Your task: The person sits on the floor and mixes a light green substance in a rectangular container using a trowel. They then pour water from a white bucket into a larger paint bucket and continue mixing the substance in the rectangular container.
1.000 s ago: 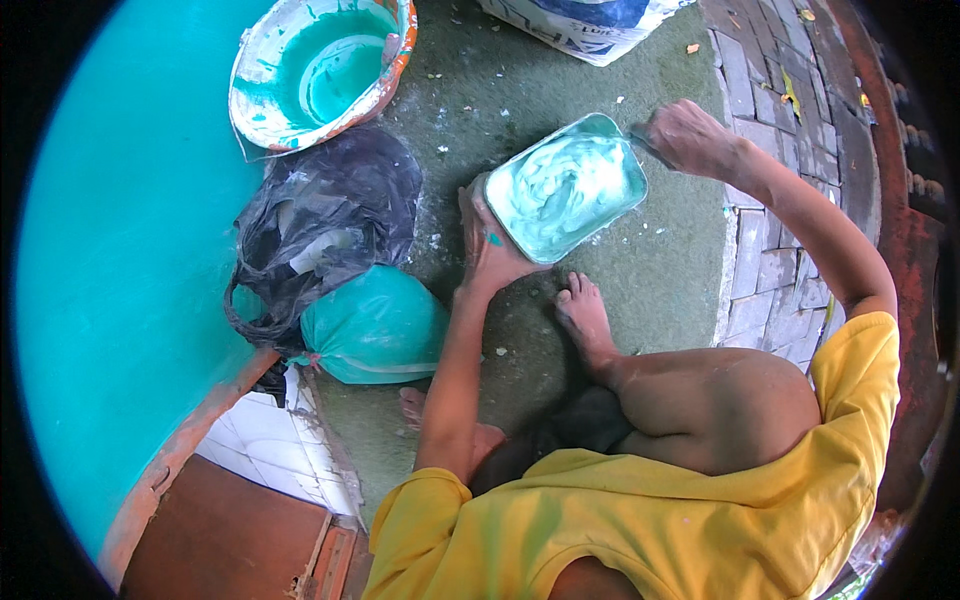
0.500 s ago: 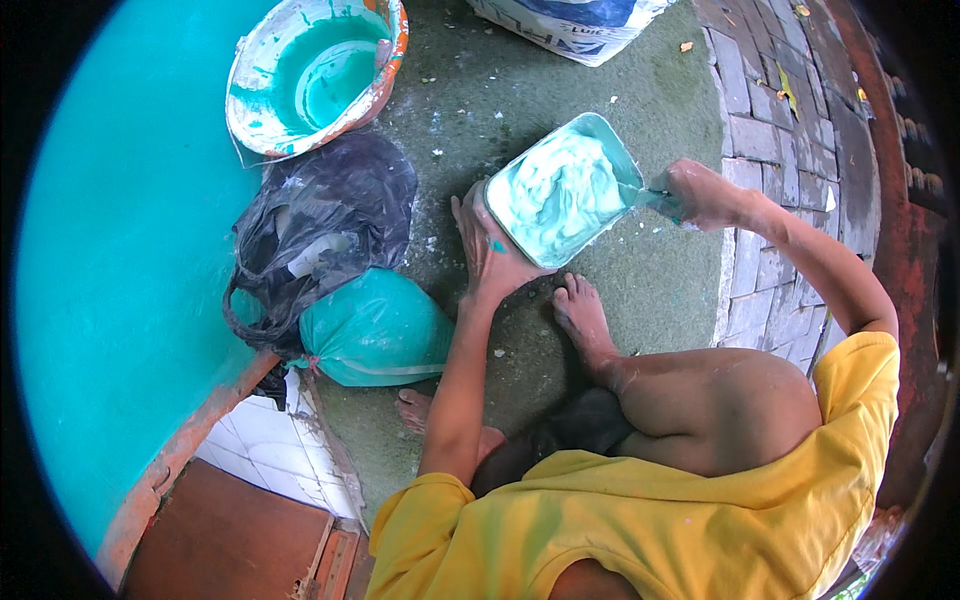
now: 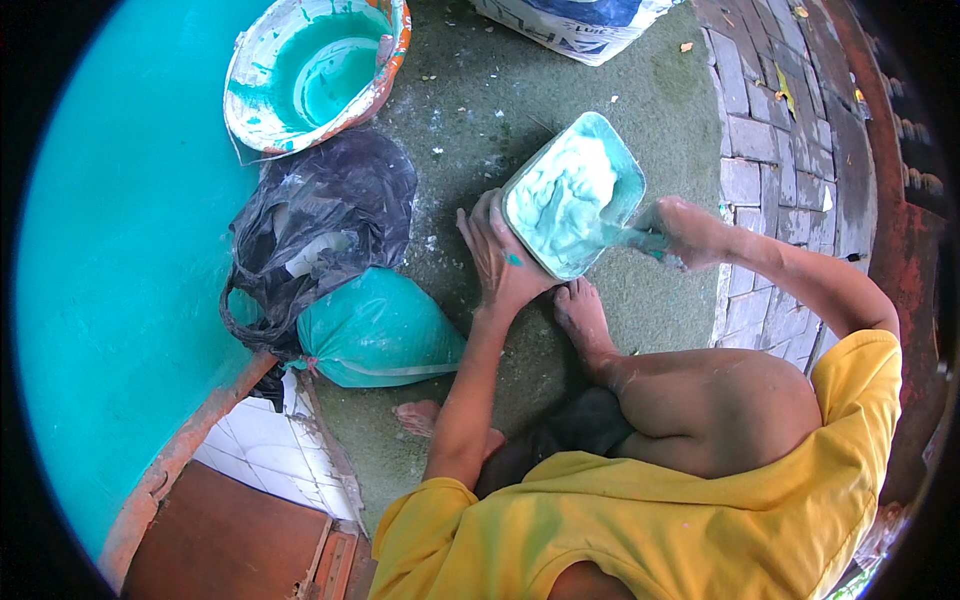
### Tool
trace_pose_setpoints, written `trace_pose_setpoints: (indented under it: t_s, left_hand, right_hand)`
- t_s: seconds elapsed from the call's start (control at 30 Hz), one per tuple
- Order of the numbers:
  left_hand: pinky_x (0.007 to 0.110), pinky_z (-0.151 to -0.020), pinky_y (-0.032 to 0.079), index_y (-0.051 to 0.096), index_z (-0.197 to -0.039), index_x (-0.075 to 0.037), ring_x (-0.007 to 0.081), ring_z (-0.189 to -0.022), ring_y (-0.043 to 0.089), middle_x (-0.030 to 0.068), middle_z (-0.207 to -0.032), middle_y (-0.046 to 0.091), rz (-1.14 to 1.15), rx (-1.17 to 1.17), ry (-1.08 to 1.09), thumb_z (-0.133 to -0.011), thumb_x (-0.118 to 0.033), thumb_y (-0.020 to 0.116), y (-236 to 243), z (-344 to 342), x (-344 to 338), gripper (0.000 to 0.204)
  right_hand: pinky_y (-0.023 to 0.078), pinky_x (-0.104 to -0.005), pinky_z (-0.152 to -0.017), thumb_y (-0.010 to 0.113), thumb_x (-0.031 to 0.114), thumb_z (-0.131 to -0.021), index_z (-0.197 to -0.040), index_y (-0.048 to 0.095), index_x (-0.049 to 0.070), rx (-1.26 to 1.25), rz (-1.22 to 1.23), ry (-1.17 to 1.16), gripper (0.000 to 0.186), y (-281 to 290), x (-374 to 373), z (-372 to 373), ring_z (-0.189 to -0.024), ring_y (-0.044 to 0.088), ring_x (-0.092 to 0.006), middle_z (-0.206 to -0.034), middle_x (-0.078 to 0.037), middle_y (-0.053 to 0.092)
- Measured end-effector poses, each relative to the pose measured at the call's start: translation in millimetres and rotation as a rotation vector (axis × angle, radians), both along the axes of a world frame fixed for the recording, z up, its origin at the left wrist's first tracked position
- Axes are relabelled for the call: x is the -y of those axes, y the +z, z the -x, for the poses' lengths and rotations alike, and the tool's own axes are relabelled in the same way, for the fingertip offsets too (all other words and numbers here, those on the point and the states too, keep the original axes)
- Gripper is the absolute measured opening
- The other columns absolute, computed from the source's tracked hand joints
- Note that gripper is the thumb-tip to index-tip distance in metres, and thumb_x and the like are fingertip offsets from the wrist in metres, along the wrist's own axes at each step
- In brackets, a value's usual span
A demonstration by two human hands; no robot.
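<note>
A squarish plastic tub (image 3: 632, 180) tilts in front of me, holding thick pale-green paste (image 3: 572, 190) with white streaks. Along its left wall, my left hand (image 3: 505, 250) is gripping it with the fingers lying against the outside; a teal smear marks the back of this hand. My right hand (image 3: 687, 233) is closed round the handle of a teal-stained spatula (image 3: 630, 238), at the tub's lower right. The spatula's blade is sunk in the paste and mostly hidden, so its exact shape does not show.
An orange-rimmed bucket (image 3: 250, 90) coated with teal paint stands at the upper left. Below it lie a black plastic bag (image 3: 360, 190) and a teal sack (image 3: 380, 335), beside a teal wall (image 3: 130, 230). A white sack (image 3: 575, 30) stands at the top, and grey paving (image 3: 757, 140) runs along the right.
The spatula and my right hand have moved slightly left and down, and its blade has pushed through the paste. The tub has shifted a little to the right and turned.
</note>
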State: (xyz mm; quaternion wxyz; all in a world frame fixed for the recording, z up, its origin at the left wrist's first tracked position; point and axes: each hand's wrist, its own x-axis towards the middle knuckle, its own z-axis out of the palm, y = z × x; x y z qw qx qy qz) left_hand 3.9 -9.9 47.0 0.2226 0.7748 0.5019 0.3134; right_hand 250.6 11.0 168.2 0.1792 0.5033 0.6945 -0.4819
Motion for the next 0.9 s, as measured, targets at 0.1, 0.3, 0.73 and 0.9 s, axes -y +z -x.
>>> trace_pose_setpoints:
  t_s: [0.1, 0.3, 0.73, 0.9]
  left_hand:
    - [0.067, -0.102, 0.019, 0.015, -0.137, -0.001, 0.0387, -0.123, 0.035, 0.0215, -0.128, 0.034, -0.009, 0.012, 0.023, -0.049, -0.064, 0.079, 2, -2, 3, 0.125]
    - [0.065, -0.105, 0.016, 0.013, -0.137, -0.001, 0.0394, -0.123, 0.037, 0.0223, -0.129, 0.035, 0.001, 0.069, 0.017, -0.049, -0.063, 0.079, -12, 3, 7, 0.126]
    - [0.066, -0.108, 0.009, 0.008, -0.136, -0.001, 0.0393, -0.127, 0.035, 0.0234, -0.135, 0.031, 0.027, 0.093, -0.006, -0.050, -0.064, 0.078, -57, 21, 17, 0.128]
    - [0.067, -0.107, 0.008, 0.003, -0.136, 0.000, 0.0388, -0.128, 0.035, 0.0230, -0.138, 0.027, 0.128, 0.030, -0.040, -0.049, -0.065, 0.078, -54, 20, 18, 0.132]
  right_hand:
    - [0.045, -0.0376, -0.054, 0.061, 0.013, -0.084, -0.080, 0.060, -0.003, -0.206, -0.052, -0.021, 0.016, 2, 14, 12, -0.059, 0.055, -0.0289, -0.066, -0.014, 0.059]
    - [0.034, -0.0221, -0.035, 0.053, 0.033, -0.095, -0.077, 0.060, -0.001, -0.263, 0.431, -0.739, 0.039, -2, 26, 34, -0.043, 0.046, -0.0056, -0.058, 0.001, 0.050]
    - [0.032, -0.0195, -0.041, 0.055, 0.031, -0.094, -0.102, 0.062, -0.002, -0.411, 0.522, -1.168, 0.035, -2, 25, 6, -0.047, 0.040, -0.0032, -0.066, 0.002, 0.049]
    - [0.036, -0.0247, -0.042, 0.055, 0.034, -0.094, -0.088, 0.066, -0.001, -0.147, 0.230, -0.875, 0.037, 6, 17, 2, -0.049, 0.047, -0.0056, -0.057, 0.001, 0.048]
